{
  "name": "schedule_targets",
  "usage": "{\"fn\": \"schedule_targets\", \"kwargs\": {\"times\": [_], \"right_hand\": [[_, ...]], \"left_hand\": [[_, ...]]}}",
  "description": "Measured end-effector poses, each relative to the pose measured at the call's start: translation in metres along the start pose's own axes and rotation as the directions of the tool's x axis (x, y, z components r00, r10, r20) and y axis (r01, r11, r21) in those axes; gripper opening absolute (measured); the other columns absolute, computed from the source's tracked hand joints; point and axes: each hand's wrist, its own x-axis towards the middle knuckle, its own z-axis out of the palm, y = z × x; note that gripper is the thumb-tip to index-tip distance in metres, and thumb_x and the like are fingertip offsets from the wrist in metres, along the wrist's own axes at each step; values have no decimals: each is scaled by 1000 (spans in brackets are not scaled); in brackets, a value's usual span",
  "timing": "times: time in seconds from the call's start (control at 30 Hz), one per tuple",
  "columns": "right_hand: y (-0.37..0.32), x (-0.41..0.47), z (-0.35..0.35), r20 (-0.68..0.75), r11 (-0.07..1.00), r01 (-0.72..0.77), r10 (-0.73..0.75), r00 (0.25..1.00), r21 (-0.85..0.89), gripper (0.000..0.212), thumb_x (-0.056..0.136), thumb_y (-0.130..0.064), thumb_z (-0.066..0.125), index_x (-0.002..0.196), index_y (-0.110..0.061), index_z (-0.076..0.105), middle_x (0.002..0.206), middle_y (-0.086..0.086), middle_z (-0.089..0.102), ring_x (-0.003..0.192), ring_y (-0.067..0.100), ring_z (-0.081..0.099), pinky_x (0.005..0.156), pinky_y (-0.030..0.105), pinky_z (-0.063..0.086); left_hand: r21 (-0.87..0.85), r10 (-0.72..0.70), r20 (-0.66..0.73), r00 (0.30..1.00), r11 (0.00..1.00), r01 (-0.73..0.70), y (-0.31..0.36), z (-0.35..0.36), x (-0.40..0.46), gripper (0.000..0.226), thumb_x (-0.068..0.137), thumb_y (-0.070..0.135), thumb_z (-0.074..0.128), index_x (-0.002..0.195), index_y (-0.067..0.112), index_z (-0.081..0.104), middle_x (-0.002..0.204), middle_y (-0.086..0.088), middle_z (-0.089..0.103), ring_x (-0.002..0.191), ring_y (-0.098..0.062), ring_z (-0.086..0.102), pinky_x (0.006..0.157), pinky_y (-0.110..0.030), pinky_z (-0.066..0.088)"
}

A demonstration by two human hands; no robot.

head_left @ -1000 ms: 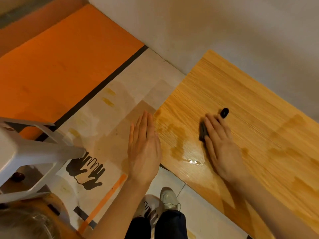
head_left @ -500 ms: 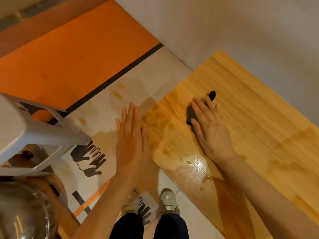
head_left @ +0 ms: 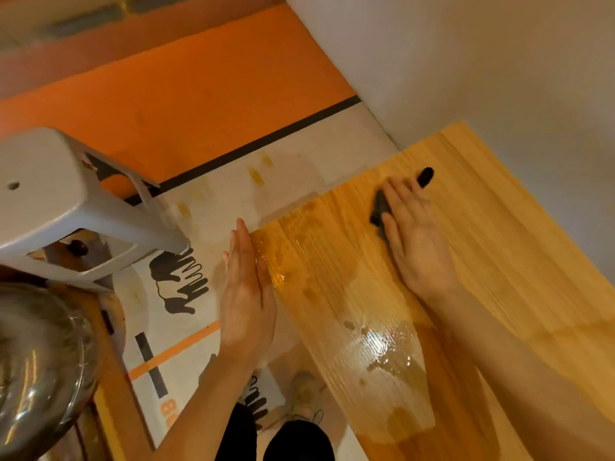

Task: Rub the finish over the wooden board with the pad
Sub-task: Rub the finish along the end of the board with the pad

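- Wooden board (head_left: 482, 261): light honey-coloured planks with straight grain, lying flat over the floor, far corner against the white wall (head_left: 466, 61).
- Near-left part wet: glossy pooled finish (head_left: 382, 344) with glare, darker blotches toward the left edge; far and right areas look matt.
- Right hand (head_left: 416, 241) flat, palm down on the board, fingers spread, pressing a dark pad (head_left: 379, 211); one fingertip covered in black.
- Left hand (head_left: 248, 291) open, fingers together, holding nothing, at the board's left edge.
- Grey stool (head_left: 66, 207), metal bowl (head_left: 40, 361) at left.
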Motion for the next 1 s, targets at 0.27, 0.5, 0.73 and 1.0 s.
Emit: {"fn": "schedule_targets", "kwargs": {"times": [0.27, 0.5, 0.73, 1.0], "right_hand": [[-102, 3, 57, -25, 971, 226, -228, 973, -75, 45, 103, -23, 33, 143, -3, 40, 151, 13, 39, 145, 31, 26, 120, 46, 23], [-27, 17, 17, -50, 998, 55, -56, 997, -17, 42, 102, -19, 42, 142, -5, 42, 152, 12, 37, 146, 28, 20, 121, 37, 15], [-112, 4, 58, -21, 973, 228, -227, 974, 30, 37, 90, 2, 58, 127, 7, 56, 139, 23, 51, 136, 38, 40, 116, 50, 28], [-96, -46, 45, 90, 956, 273, -283, 955, 111, 44, 101, -18, 43, 143, -5, 41, 153, 8, 35, 148, 25, 19, 118, 45, 27]], "left_hand": [[74, 50, -1, 999, 996, -50, 2, -1, -1, 58, 106, 42, 18, 159, 33, -3, 156, 34, -4, 145, 17, -8, 127, -46, 12], [36, 57, 19, 998, 998, -58, -2, -1, -1, 55, 110, 33, 21, 158, 32, -7, 162, 27, -6, 149, 9, -6, 126, -46, 14], [-156, -26, -38, 999, 988, 20, 6, 2, -7, 55, 108, 30, 27, 157, 32, 2, 167, 13, 9, 152, 3, 5, 127, -39, 8], [-184, -14, 29, 999, 983, 19, 0, -4, -3, 52, 108, 30, 24, 155, 40, 4, 166, 15, 12, 150, 7, 8, 123, -18, 9]]}}
